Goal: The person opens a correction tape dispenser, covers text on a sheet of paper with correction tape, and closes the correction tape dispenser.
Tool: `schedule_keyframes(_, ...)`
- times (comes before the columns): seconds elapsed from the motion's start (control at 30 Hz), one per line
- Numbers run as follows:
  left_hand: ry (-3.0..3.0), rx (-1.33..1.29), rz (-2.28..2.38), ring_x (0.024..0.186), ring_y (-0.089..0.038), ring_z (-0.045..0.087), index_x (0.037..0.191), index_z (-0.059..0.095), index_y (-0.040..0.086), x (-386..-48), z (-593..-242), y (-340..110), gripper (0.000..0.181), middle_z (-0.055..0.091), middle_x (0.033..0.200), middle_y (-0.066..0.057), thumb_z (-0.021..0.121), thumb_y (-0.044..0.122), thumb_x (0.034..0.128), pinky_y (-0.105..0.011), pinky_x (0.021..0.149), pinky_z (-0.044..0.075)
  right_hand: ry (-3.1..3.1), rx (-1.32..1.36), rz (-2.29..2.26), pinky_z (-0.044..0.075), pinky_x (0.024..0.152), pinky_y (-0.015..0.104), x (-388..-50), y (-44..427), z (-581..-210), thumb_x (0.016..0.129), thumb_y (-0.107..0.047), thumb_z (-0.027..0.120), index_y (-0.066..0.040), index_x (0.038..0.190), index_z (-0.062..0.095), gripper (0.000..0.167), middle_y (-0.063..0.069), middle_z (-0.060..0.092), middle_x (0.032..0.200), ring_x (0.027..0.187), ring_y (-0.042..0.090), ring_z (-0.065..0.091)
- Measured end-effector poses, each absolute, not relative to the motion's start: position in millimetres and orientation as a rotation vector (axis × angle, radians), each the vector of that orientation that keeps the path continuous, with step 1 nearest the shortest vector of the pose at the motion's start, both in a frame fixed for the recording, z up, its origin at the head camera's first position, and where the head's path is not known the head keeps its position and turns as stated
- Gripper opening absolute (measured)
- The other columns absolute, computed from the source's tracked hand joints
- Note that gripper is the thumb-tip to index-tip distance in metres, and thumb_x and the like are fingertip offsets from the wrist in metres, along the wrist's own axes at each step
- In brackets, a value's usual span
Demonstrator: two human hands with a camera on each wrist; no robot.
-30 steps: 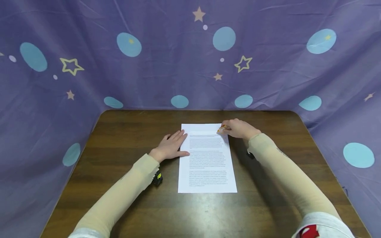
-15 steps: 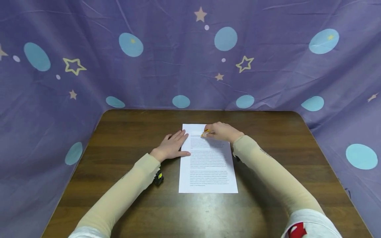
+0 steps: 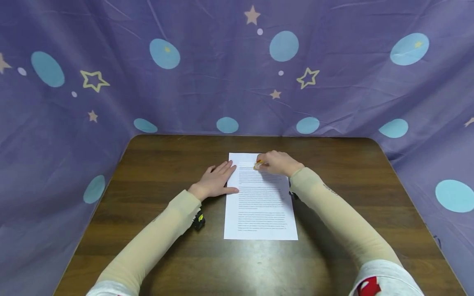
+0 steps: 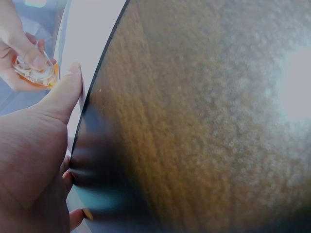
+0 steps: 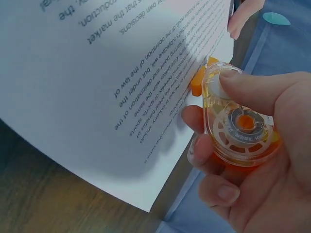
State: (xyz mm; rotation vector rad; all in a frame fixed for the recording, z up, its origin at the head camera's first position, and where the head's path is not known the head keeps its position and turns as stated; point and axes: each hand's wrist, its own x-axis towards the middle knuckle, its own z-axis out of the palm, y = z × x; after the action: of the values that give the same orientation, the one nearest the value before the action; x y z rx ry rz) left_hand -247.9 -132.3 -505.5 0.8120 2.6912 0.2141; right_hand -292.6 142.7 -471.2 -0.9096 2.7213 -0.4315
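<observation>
A printed sheet of paper [image 3: 255,205] lies on the brown table. My left hand [image 3: 214,181] rests on its left edge with the fingers spread and straight. Near the top lines of print, my right hand [image 3: 278,163] grips a correction tape [image 5: 238,124] with a clear case and orange parts. In the right wrist view the thumb presses on the case's side, and fingers curl beneath it. Its orange tip [image 5: 198,81] is at the printed lines; whether it touches the paper I cannot tell. The left wrist view shows the left thumb [image 4: 65,94] lying along the sheet's edge.
The wooden table [image 3: 166,156] reaches back to a purple curtain [image 3: 200,94] with stars and blue ovals. Dark wrist devices [image 3: 198,221] sit under the sleeves. Light glares off the table in front of the sheet.
My right hand has moved left with the correction tape, from the sheet's upper right edge to the upper middle; it has barely shifted in the last half second. My left hand stays in place.
</observation>
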Motion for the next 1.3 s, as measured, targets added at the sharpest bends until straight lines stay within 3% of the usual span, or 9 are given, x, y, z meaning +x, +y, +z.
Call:
schedule_keyframes(0.83,2.680,0.830,0.216,0.161,-0.030,0.009,0.168,0.018,0.009,-250,-515,-130,0.096,0.008,0.175,-0.013,0.056,0.065,0.0996,-0.062,0.124,0.013,2.677,-1.050,-0.378,0.057,0.087,0.037,-289,97,-479,0.102,-0.027,0.070,-0.012,0.114,0.073,0.019,0.000,0.075,0.102,0.093,0.015,0.070)
schedule_keyframes(1.3,2.682,0.813,0.203,0.161,-0.031,0.010,0.167,0.020,0.009,-252,-510,-132,0.096,0.009,0.175,-0.013,0.057,0.065,0.0990,-0.061,0.124,0.014,2.737,-1.061,-0.183,0.061,0.077,0.037,-288,83,-469,0.100,-0.024,0.073,-0.013,0.107,0.074,0.013,0.000,0.078,0.103,0.090,0.017,0.074)
